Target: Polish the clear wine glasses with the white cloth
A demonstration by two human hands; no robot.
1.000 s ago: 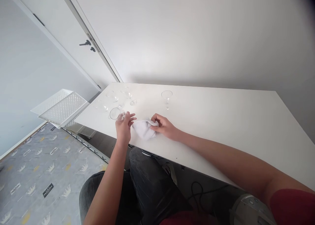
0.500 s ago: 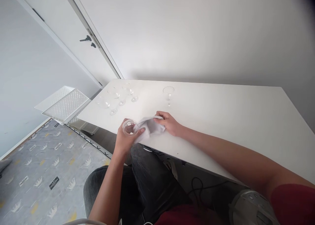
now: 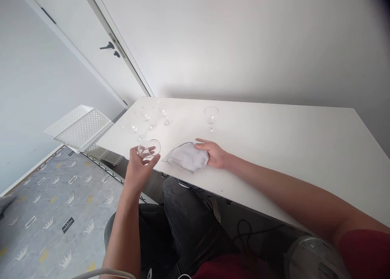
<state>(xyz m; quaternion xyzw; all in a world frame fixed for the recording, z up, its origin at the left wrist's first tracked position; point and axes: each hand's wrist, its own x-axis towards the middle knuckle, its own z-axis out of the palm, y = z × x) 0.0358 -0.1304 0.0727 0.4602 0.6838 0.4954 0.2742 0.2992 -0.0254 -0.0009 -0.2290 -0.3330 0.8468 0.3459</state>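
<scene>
My left hand [image 3: 140, 165] is closed around a clear stemmed glass [image 3: 149, 148], held tilted over the front left edge of the white table [image 3: 274, 149]. In my right hand [image 3: 215, 153] is a white cloth [image 3: 188, 156], its loose part spreading leftward just above the tabletop. The cloth and the held glass are apart. Beyond my left hand, several clear stemmed glasses stand in a group, among them one glass [image 3: 141, 115] near the back left. Another stemmed glass [image 3: 211, 115] stands alone behind my right hand.
A white perforated rack [image 3: 83, 130] adjoins the table's left end. Below it lies a grey mattress [image 3: 57, 205] with a crown pattern. Dark cables [image 3: 243, 234] hang under the table's front edge, near a silver appliance [image 3: 313, 256]. A white wall rises behind.
My left hand has moved left with the glass, out of the cloth, and tilted it. The cloth now hangs spread from my right hand alone.
</scene>
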